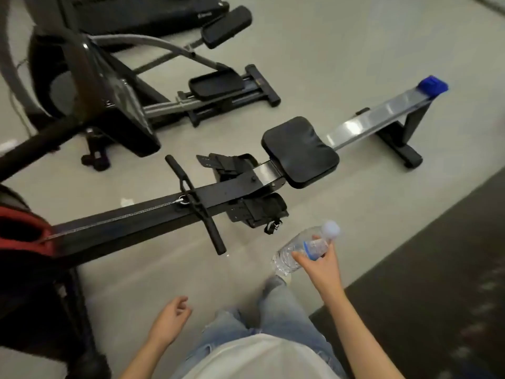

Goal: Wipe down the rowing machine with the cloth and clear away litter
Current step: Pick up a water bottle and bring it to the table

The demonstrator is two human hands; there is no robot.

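The rowing machine (153, 212) lies across the grey floor, its black seat (300, 151) on a silver rail with a blue end cap (433, 84). Its black handle (196, 206) rests crosswise on the beam beside the footrests (257, 212). My right hand (319, 266) grips a clear plastic bottle (297, 248) with a white cap, held in the air in front of the machine. My left hand (169, 320) hangs low at my side, fingers loosely curled, holding nothing. No cloth is in view.
An elliptical trainer (90, 86) with pedals stands behind the rower. A treadmill edge (142, 15) is at the top. A dark mat (442, 269) covers the floor at the right. A small white scrap (126, 201) lies by the beam. My jeans-clad legs (262, 318) are below.
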